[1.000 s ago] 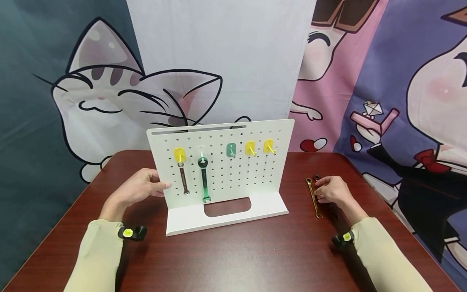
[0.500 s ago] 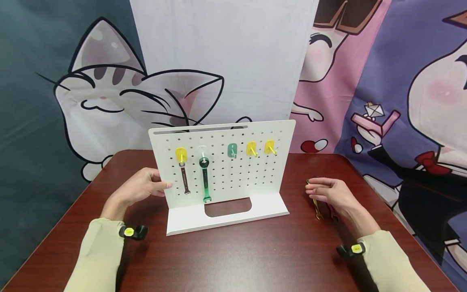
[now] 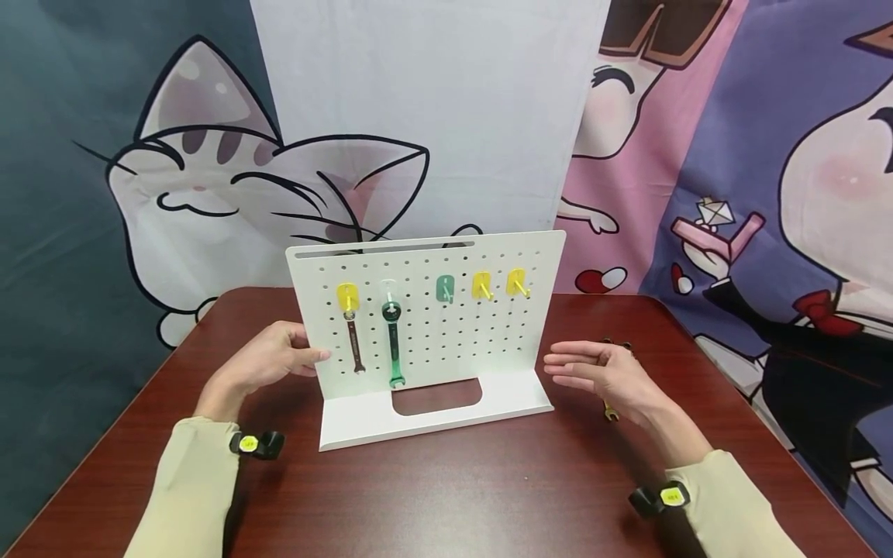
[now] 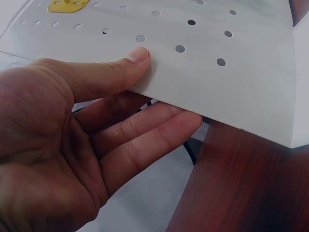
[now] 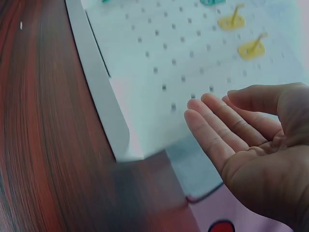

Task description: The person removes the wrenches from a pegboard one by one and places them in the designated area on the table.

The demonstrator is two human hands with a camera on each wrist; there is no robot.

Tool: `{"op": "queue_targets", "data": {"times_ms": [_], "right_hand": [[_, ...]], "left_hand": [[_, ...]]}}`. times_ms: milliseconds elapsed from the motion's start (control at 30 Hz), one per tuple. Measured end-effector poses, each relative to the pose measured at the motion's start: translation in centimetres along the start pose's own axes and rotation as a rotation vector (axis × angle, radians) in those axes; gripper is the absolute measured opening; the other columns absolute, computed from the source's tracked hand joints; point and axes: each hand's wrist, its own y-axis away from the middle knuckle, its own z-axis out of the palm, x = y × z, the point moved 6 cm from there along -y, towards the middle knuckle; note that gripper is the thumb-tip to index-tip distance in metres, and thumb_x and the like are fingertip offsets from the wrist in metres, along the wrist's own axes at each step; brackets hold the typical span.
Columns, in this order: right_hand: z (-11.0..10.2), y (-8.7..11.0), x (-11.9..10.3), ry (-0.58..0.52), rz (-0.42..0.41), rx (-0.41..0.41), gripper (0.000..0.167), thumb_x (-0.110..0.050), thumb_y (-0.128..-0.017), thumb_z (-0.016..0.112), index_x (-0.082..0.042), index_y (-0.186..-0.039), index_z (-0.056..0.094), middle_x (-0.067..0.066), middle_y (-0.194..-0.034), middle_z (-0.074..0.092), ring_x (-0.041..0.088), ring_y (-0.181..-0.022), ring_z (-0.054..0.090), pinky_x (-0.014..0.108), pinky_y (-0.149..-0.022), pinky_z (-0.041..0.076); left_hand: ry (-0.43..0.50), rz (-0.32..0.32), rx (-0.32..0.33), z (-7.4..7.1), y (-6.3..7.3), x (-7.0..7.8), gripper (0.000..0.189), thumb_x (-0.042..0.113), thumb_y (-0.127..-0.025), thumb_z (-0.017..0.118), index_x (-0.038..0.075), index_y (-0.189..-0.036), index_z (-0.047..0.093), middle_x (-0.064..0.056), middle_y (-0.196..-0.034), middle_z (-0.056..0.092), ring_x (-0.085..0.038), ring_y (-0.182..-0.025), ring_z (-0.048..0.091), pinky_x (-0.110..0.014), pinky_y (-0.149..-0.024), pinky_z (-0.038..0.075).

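One dark red wrench (image 3: 354, 346) and one green wrench (image 3: 394, 349) hang on the white pegboard (image 3: 432, 329) to the right of the left hand (image 3: 268, 360), the red one nearer to it. Both have their long axes close to vertical: ring end up at the hook, forked end down, the lower tips leaning slightly toward the right hand (image 3: 614, 380). The red wrench hangs on a yellow hook (image 3: 346, 294), the green one on a clear hook (image 3: 389, 288).

The left hand pinches the board's near side edge, thumb on the front face, fingers behind. From that grip the board's long axis runs across toward the right hand and slants a little away from the person; the panel stands up, its base reaching toward the person over the counter (image 3: 453, 496).

The right hand's fingers are straight, pointing at the board's other side edge just beside them; whether they touch it I cannot tell. To the left of those fingertips, higher up, are a green hook (image 3: 445, 288) and two more yellow hooks.

A gold wrench (image 3: 611, 414) lies on the counter, mostly hidden by the right hand; its forked end shows below the palm, pointing toward the person. Beyond the knuckles, a dark wrench end (image 3: 625, 346) peeks out.
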Motion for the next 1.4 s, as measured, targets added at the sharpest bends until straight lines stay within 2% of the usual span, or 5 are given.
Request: {"op": "queue_targets", "data": {"times_ms": [300, 533, 967, 1167, 1400], "right_hand": [[4.0, 0.0, -1.4, -0.046, -0.055, -0.088, 0.059, 0.001, -0.097, 0.072, 0.019, -0.147, 0.046, 0.016, -0.127, 0.076, 0.019, -0.115, 0.075, 0.038, -0.101, 0.060], [7.2, -0.7, -2.3, -0.029, -0.065, -0.123, 0.055, 0.000, -0.096, 0.073, 0.016, -0.144, 0.052, 0.026, -0.130, 0.072, 0.018, -0.112, 0.076, 0.039, -0.101, 0.060], [13.0, -3.2, -4.1, 0.118, -0.129, -0.158, 0.043, -0.004, -0.097, 0.071, 0.004, -0.139, 0.065, 0.023, -0.132, 0.072, 0.023, -0.117, 0.075, 0.029, -0.100, 0.060], [16.0, -4.3, -4.5, 0.082, -0.156, -0.184, 0.044, -0.003, -0.095, 0.073, 0.005, -0.138, 0.065, 0.028, -0.134, 0.069, 0.026, -0.123, 0.072, 0.029, -0.100, 0.060], [17.9, -5.0, -4.6, -0.004, -0.184, -0.183, 0.045, 0.004, -0.096, 0.069, 0.008, -0.140, 0.062, 0.030, -0.139, 0.065, 0.035, -0.130, 0.067, 0.028, -0.102, 0.059]], "left_hand": [[-0.006, -0.003, 0.009, -0.1, -0.1, 0.2, 0.034, 0.007, -0.099, 0.072, -0.006, -0.130, 0.070, -0.025, -0.124, 0.075, -0.031, -0.100, 0.078, -0.049, -0.089, 0.065], [-0.008, 0.001, 0.004, 0.0, -0.1, 0.1, 0.034, 0.007, -0.099, 0.071, -0.008, -0.130, 0.069, -0.026, -0.123, 0.075, -0.031, -0.099, 0.078, -0.051, -0.088, 0.065], [0.003, -0.013, 0.009, 0.0, -0.1, 0.1, 0.033, 0.007, -0.099, 0.072, -0.008, -0.129, 0.070, -0.025, -0.122, 0.075, -0.030, -0.100, 0.078, -0.050, -0.089, 0.065], [-0.001, -0.018, 0.010, -0.1, 0.2, 0.0, 0.034, 0.007, -0.099, 0.072, -0.008, -0.129, 0.070, -0.025, -0.122, 0.075, -0.030, -0.098, 0.078, -0.051, -0.088, 0.065], [0.007, -0.007, 0.006, -0.1, -0.1, 0.1, 0.033, 0.008, -0.099, 0.072, -0.007, -0.129, 0.070, -0.025, -0.122, 0.075, -0.030, -0.100, 0.078, -0.050, -0.088, 0.066]]}}
